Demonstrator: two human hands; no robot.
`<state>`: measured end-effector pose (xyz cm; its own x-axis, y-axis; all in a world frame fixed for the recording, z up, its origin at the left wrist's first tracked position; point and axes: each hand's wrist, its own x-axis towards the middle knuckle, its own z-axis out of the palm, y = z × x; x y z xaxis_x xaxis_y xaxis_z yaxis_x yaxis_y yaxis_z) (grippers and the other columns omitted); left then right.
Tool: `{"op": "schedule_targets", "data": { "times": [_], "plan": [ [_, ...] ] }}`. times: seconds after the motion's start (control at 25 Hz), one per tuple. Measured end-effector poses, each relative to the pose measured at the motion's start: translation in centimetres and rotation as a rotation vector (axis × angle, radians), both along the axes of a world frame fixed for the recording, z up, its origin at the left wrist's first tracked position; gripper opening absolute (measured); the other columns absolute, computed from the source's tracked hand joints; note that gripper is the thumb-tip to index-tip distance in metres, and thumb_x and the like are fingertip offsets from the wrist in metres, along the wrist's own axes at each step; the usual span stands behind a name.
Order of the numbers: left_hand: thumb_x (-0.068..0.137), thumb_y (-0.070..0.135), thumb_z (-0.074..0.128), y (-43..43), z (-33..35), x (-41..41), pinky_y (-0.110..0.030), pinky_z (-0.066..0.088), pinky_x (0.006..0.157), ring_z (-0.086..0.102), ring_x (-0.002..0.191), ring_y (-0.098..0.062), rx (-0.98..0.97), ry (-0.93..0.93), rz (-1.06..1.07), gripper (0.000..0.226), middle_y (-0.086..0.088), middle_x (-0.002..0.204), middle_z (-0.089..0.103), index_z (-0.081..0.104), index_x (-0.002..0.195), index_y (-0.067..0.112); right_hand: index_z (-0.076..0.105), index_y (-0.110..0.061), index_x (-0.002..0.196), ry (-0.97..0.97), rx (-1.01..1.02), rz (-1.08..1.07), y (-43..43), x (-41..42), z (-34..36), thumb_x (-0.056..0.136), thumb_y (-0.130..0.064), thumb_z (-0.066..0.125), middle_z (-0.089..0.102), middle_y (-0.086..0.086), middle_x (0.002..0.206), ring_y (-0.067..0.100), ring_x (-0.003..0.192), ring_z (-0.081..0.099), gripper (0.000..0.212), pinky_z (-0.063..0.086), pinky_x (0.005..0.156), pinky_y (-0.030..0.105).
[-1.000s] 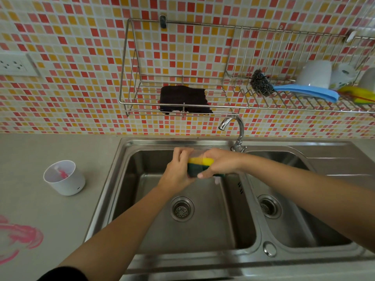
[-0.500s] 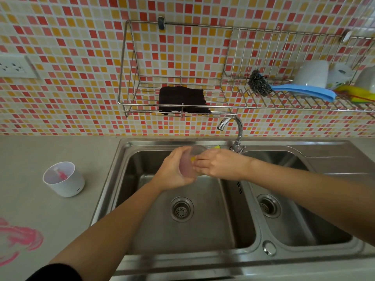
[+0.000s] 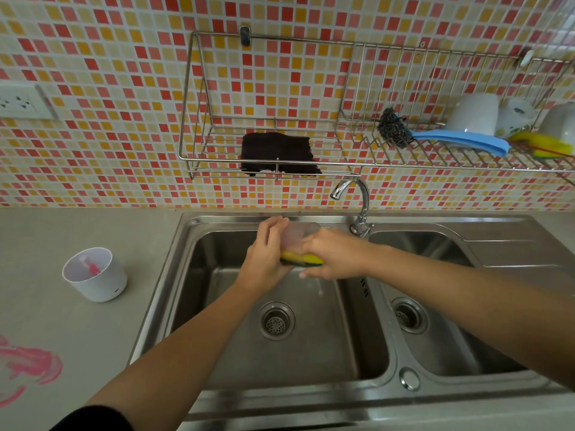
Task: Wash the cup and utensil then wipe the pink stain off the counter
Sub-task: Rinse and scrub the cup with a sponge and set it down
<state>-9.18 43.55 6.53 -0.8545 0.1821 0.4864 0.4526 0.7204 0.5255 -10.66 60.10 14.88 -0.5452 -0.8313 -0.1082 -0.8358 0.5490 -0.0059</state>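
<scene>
Both hands meet over the left basin of the steel sink (image 3: 186, 275), just in front of the tap (image 3: 357, 206). The left hand (image 3: 264, 259) has its fingers (image 3: 273, 225) wrapped around a translucent pink cup (image 3: 297, 236), gripping it from the left side. The right hand (image 3: 336, 256) has its fingers closed on a yellow and green sponge (image 3: 303, 260), pressed against the lower part of the cup. Whether water is running from the tap cannot be told. On the grey bench (image 3: 62, 321) to the left of the sink stands a white container (image 3: 96, 275), upright, with a pink utensil (image 3: 90, 265) inside it; its exact type is too small to tell. Near the left edge of the bench, well apart from the container, lies the pink stain (image 3: 28, 368). On the tiled wall above the sink hangs a wire rack (image 3: 280, 164). Its left section carries a dark cloth (image 3: 277, 154). Its right section carries a steel scourer (image 3: 393, 129), a blue utensil (image 3: 460, 140) lying flat, white cups (image 3: 473, 115) turned upside down and a second yellow sponge (image 3: 541, 144). A wall socket (image 3: 18, 102) sits at the far left
</scene>
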Motion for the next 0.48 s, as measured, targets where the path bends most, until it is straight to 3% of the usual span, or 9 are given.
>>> {"op": "schedule_targets", "data": {
  "times": [0.16,0.24,0.32,0.4,0.48],
  "plan": [
    [0.063,0.025,0.085,-0.3,0.5,-0.1,-0.042,0.050,0.090,0.052,0.116,-0.031,0.061,-0.073,-0.016,0.090,-0.015,0.135,0.043,0.032,0.134,0.011,0.061,-0.013,0.121,0.170,0.149,0.141,0.7,-0.6,-0.3,0.080,-0.008,0.066,0.066,0.006,0.117,0.024,0.109,0.060,0.041,0.051,0.088,0.034],
    [0.065,0.024,0.083,-0.5,0.8,-0.3,-0.036,0.044,0.098,0.048,0.122,-0.025,0.073,-0.117,-0.035,0.089,-0.010,0.139,0.042,0.033,0.138,0.007,0.068,-0.007,0.110,0.350,0.145,0.307,1.3,-1.2,-0.5,0.064,0.000,0.078,0.071,0.010,0.110,0.024,0.104,0.066,0.048,0.056,0.086,0.037],
    [0.065,0.026,0.083,-0.5,1.0,-0.4,-0.031,0.043,0.096,0.050,0.119,-0.021,0.088,-0.140,-0.038,0.088,-0.008,0.136,0.045,0.035,0.137,0.007,0.072,-0.007,0.103,0.478,0.112,0.413,1.4,-1.7,-0.6,0.057,-0.002,0.084,0.074,0.007,0.101,0.021,0.097,0.069,0.048,0.057,0.084,0.033],
    [0.064,0.026,0.084,-0.4,1.1,-0.3,-0.028,0.043,0.091,0.051,0.114,-0.019,0.118,-0.148,-0.028,0.085,-0.008,0.130,0.047,0.039,0.134,0.007,0.072,-0.007,0.103,0.486,0.058,0.428,1.3,-1.5,-0.1,0.059,-0.001,0.083,0.073,0.008,0.102,0.021,0.097,0.069,0.045,0.057,0.084,0.032],
    [0.063,0.026,0.085,-0.3,0.9,-0.3,-0.029,0.044,0.089,0.050,0.114,-0.021,0.096,-0.148,-0.032,0.086,-0.010,0.129,0.046,0.039,0.133,0.005,0.067,-0.009,0.113,0.343,0.036,0.329,1.1,-1.7,0.5,0.069,0.003,0.074,0.069,0.008,0.115,0.022,0.108,0.064,0.046,0.053,0.087,0.032]
  ]
}}
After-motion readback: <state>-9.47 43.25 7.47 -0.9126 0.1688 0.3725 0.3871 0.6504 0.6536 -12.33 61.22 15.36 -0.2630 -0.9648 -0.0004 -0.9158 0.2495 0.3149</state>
